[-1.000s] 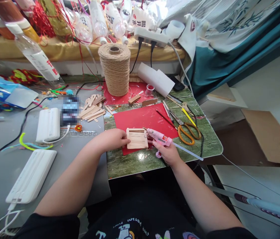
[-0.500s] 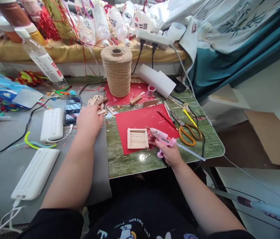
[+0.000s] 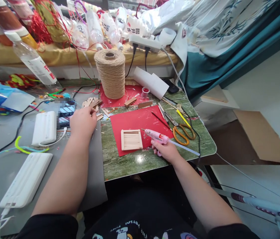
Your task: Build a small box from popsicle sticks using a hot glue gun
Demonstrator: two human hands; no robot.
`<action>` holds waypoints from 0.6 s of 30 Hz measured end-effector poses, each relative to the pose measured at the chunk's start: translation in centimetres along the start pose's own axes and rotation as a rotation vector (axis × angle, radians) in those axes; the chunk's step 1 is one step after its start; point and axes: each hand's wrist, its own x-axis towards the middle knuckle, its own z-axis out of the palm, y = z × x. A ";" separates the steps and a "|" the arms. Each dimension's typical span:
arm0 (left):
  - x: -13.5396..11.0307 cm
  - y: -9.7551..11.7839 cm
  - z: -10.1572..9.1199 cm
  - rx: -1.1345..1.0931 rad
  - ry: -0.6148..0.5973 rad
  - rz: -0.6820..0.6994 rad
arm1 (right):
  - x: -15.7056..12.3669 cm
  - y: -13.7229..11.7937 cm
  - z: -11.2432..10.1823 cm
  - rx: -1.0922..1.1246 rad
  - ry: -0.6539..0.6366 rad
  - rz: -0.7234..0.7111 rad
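My right hand (image 3: 166,150) is wrapped round the handle of a pink hot glue gun (image 3: 154,135), with a clear glue stick (image 3: 185,149) sticking out of its back end. The gun's nozzle points left, close to the right side of a small square tray of craft sticks (image 3: 131,140). That tray lies on a sheet of red paper (image 3: 141,119). At the left, my left hand (image 3: 83,122) is closed beside a pile of loose craft sticks (image 3: 90,102), its fingertips turned away. What those fingers hold, if anything, is hidden.
A spool of twine (image 3: 110,76) stands behind the paper. Orange-handled scissors (image 3: 181,134), a yellow pen (image 3: 183,118) and a white paper roll (image 3: 151,83) lie at the right. Left are a phone (image 3: 66,113), a white power bank (image 3: 44,127) and another power bank (image 3: 27,179).
The whole view has shifted slightly. My left hand stays by the stick pile, its fingers more curled in. My right hand still grips the glue gun, which is turned a little.
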 end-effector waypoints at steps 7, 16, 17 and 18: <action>-2.6 4.5 -0.5 -0.517 -0.105 0.136 | 0.4 -0.4 -0.1 -0.125 0.015 -0.019; -5.4 7.7 -0.2 -0.637 -0.481 0.190 | 0.6 -0.9 0.2 -0.160 0.018 0.000; -5.4 7.7 -0.2 -0.624 -0.481 0.198 | 0.6 -0.9 0.2 -0.155 0.009 0.001; -5.4 7.7 -0.2 -0.612 -0.481 0.205 | 0.6 -0.9 0.2 -0.150 0.000 -0.001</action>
